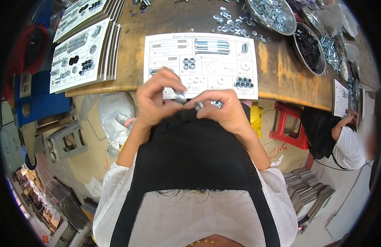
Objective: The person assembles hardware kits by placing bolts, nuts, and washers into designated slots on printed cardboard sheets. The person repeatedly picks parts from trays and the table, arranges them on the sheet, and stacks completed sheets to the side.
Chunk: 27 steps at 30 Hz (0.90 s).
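One shiny metal piece (180,97) sits between the thumb and fingers of the left hand (152,103), just above the near edge of the wooden table (281,82); it is blurred, so its exact shape cannot be told. The right hand (230,111) is drawn into a narrow pinch on a rounded metal piece (199,106), while bright ring-like pieces (217,103) show tucked in its curled fingers, probably kept there so that thumb and forefinger stay usable. Both hands are nearly closed, fingertips meeting close together in front of the black apron (194,156); whether they touch cannot be told. A fingertip hold seems to suit such small parts. The printed card (219,57) lies facing the person and reaches the table's near edge, presumably to keep its pictured parts within easy view and reach. Left of it, a band of wood separates it from a stack of similar cards (85,55); to its right, more tabletop gives the right hand sideways room. Toward the far right, a steel bowl of washers (292,29) and a bowl of dark parts (323,66) bound that space, and anything slipping nearward could miss the table altogether.
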Each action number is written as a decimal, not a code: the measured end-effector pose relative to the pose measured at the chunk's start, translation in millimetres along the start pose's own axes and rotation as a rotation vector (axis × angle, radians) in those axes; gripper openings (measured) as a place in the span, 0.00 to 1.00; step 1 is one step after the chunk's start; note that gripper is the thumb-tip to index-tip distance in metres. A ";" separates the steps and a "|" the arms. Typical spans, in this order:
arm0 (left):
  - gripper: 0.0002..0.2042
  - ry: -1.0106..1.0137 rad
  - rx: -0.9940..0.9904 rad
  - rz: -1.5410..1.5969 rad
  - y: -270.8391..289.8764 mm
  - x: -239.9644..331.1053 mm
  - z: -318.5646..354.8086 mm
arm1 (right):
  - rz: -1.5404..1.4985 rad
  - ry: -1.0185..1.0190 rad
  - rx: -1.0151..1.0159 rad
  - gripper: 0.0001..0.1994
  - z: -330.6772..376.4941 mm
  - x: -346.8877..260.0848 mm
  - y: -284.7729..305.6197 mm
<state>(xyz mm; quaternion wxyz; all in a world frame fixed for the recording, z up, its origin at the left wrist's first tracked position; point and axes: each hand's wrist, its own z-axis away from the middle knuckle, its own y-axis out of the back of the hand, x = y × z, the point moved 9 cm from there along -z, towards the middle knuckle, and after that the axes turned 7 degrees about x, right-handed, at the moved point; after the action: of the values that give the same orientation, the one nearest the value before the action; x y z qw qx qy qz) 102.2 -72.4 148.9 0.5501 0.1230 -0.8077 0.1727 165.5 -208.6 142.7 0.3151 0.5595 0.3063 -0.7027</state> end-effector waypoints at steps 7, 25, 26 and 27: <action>0.09 -0.013 -0.201 -1.069 2.3 -49.4 -5.6 | 0.087 -0.051 -0.239 0.08 5.9 3.4 -25.8; 0.07 -0.174 -0.216 -1.247 12.3 -63.1 24.6 | 0.103 -0.072 -0.250 0.08 -0.6 22.5 -29.4; 0.08 -0.191 -0.212 -1.239 10.9 -62.1 25.2 | 0.101 -0.084 -0.254 0.08 -1.0 24.0 -30.0; 0.09 -0.212 -0.208 -1.234 11.4 -60.9 25.4 | 0.099 -0.093 -0.259 0.08 -2.1 25.4 -32.1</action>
<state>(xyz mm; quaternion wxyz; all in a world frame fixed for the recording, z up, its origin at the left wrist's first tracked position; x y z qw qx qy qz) 98.5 -72.0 82.0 0.4744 0.5283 -0.6509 -0.2687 137.0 -189.7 120.0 0.4327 0.4956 0.3513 -0.6661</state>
